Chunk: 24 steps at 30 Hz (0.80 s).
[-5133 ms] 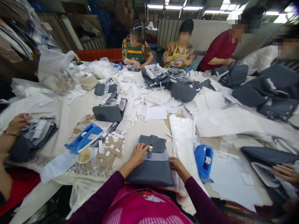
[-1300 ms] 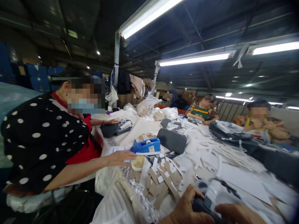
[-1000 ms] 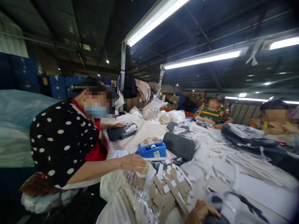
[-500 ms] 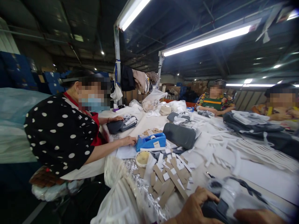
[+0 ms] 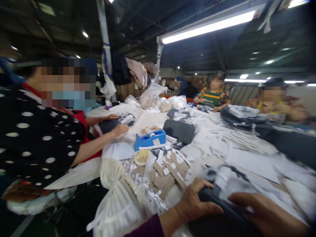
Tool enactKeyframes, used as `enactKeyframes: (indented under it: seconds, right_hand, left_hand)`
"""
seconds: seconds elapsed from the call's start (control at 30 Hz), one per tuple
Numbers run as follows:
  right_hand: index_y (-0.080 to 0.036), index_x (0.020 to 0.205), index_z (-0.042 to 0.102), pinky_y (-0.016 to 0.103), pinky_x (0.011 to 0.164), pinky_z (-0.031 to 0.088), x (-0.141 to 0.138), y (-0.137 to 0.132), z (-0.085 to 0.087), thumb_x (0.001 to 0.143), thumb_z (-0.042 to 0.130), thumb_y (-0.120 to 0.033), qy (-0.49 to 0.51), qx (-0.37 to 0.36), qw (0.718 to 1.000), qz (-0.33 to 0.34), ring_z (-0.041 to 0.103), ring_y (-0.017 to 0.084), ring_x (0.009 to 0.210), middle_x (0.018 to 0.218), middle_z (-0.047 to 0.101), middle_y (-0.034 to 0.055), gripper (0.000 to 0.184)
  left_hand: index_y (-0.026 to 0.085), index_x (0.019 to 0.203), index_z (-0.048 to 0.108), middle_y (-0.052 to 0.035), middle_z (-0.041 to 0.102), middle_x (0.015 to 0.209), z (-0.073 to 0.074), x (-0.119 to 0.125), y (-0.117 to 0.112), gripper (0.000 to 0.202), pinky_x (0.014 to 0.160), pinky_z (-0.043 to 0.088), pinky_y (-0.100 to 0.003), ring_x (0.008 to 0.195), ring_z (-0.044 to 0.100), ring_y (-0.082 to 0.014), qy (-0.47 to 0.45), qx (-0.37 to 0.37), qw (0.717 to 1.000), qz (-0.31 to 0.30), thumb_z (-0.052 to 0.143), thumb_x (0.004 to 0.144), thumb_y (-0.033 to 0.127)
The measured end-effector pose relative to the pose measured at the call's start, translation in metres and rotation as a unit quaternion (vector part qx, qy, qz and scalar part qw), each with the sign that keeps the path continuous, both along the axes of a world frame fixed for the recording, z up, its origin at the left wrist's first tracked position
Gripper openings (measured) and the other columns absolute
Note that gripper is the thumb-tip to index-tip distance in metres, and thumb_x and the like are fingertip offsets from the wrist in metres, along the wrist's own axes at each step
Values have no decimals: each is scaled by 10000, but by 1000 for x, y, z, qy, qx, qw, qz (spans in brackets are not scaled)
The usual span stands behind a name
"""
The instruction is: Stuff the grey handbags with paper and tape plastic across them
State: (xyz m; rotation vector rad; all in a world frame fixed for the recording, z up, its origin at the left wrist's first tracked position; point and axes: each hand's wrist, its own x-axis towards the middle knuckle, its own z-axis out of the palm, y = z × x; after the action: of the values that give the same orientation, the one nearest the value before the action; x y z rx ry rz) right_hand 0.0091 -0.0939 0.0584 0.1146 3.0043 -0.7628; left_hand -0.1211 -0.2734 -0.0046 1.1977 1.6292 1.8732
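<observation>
A dark grey case [image 5: 209, 195], seemingly of soft fabric, lies at the table's near edge, its lower part cut off by the picture. My left hand [image 5: 191, 201] grips its left edge, thumb on top and fingers over the far corner. From the right, my right hand [image 5: 264, 205] rests on the same case with fingers bent together; its fingertips are partly hidden and blurred. Whitish clear wrapping [image 5: 229, 181] bunches up between and beyond both hands. Dark straps or cords [image 5: 240, 172] lie just behind the wrapping.
Left of my hands are cardboard strips [image 5: 164, 181], a tape roll [image 5: 141, 156] and a blue tape dispenser [image 5: 150, 140]. Another grey case [image 5: 179, 130] lies behind. A co-worker in polka dots [image 5: 41, 131] handles a case at left; two people sit across.
The view has swung right and closer. My hands have shifted with the case further into view. The co-worker's near hand has left the tape dispenser and moved to their own case.
</observation>
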Motion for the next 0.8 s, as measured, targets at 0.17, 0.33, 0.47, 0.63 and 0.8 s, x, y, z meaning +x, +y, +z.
enactKeyframes:
  seconds: [0.17,0.33,0.47,0.63,0.8]
  right_hand:
    - [-217,794,709,261,654,385,-2,-20,25,850,445,-181,38,111,993,-34,581,150,710,766,619,35,272]
    - [-187,767,671,248,608,294,-1,-26,26,861,425,-107,45,164,985,-13,499,101,664,735,550,12,276]
    - [-174,708,616,268,564,230,-6,-27,32,799,459,-62,32,192,981,23,442,85,610,722,552,-2,213]
    - [-174,699,615,296,533,166,-20,-31,35,730,493,-60,12,215,975,47,381,87,555,710,597,-2,170]
    - [-162,626,638,290,525,178,-26,-40,29,716,499,-57,22,176,982,-70,376,86,514,650,612,14,196]
  left_hand:
    - [177,1075,615,-88,558,1097,3,-6,4,587,981,376,-378,1087,515,-267,53,37,997,-35,708,694,614]
    - [185,1133,585,-100,513,1170,0,-11,5,547,1017,348,-392,1149,479,-276,82,44,994,-57,670,758,574]
    - [211,1167,570,-92,463,1214,0,-11,4,555,1032,335,-398,1183,442,-282,96,31,994,-50,648,769,591]
    - [234,1201,550,-89,389,1264,-3,-10,5,586,1049,318,-409,1219,392,-293,95,13,994,-49,630,767,619]
    - [262,1233,522,-80,357,1285,-7,-8,7,601,1068,302,-423,1242,366,-296,85,11,995,-58,629,766,624]
